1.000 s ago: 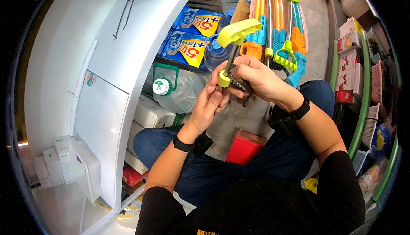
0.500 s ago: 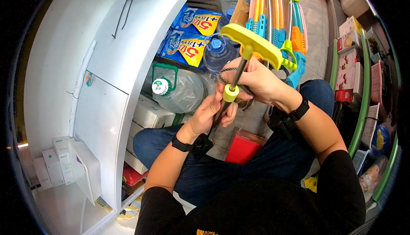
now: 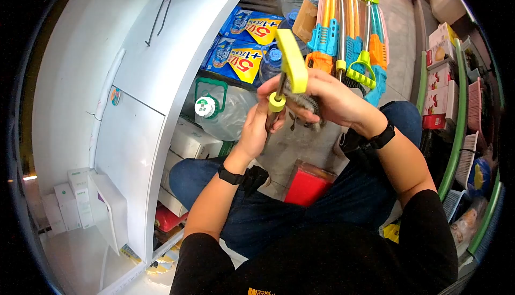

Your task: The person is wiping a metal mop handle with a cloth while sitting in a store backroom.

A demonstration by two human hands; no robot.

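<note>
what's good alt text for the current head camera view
A person's left hand holds a metal rod just below its yellow-green collar, while the right hand holds patterned cord near the rod's yellow-green handle. Around them are large plastic bottles, a red box, a white cabinet and colourful long-handled items.

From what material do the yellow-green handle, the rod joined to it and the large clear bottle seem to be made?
Yellow-green handle: probably moulded plastic, satin finish; even colour, rounded edges.
Rod: maybe metal, smooth; greyish with slight sheen, though little shows.
Large clear bottle: likely glossy plastic; see-through wall, bright highlights.
</note>
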